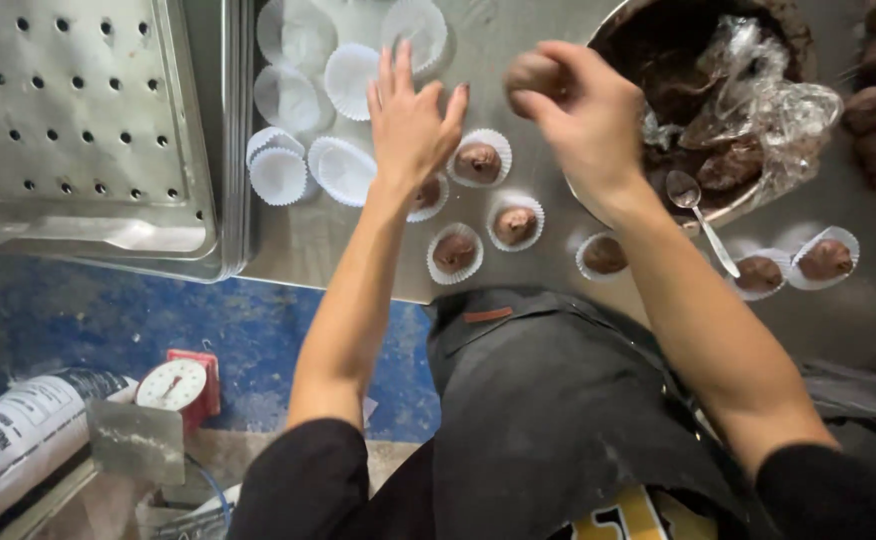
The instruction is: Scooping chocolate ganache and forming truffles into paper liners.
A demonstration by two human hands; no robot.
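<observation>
A big metal bowl (pixel 658 200) sits at about 1 o'clock on the steel table (pixel 518 40), loaded with dark chocolate dough (pixel 733 165) and some crumpled plastic wrap (pixel 768 100), and a spoon (pixel 698 205) is leaned on its rim. White paper cups filled with dough (pixel 479 160) are scattered through the middle and over toward 3 o'clock, while a bunch of empty paper cups (pixel 348 75) is parked around 11 to 12 o'clock. A perforated baking tray (pixel 78 110) is seen off at 10 o'clock. A dough ball (pixel 531 76) is pinched by the right hand (pixel 588 125), held at the fingertips with the thumb curled under it, up above the cups and just left of the bowl's rim. The left hand (pixel 410 125) is held flat with fingers spread, hovering over the cups at 9 o'clock from the ball, not touching it.
</observation>
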